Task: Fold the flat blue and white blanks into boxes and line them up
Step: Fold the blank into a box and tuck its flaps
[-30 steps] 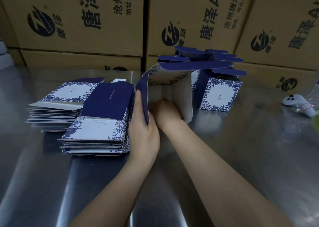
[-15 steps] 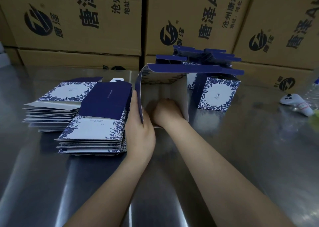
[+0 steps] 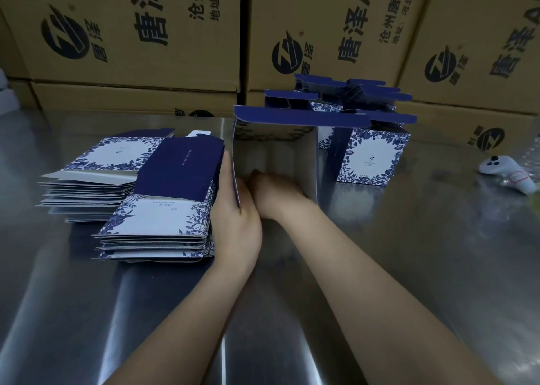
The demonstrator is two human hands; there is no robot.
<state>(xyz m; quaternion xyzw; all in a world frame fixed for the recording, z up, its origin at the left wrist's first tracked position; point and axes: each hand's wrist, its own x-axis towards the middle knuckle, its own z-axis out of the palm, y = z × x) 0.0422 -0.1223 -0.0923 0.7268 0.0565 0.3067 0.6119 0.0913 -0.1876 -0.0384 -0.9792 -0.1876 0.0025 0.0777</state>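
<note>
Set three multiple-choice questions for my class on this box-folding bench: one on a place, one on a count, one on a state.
1. The flat blue and white cardboard blanks on the shiny metal table lie:
A. just left of the left hand
B. on the floor
C. inside a drawer

2. How many stacks do the blanks form?
A. one
B. two
C. five

3. The blue and white cardboard box in the grip of the left hand is:
A. pressed flat
B. opened up, with the right hand inside
C. closed and taped

Answers:
1 A, the blanks sit right beside the left hand on the table.
2 B, one stack lies nearer and one farther.
3 B, the box's hollow inside shows around the right hand.
</note>
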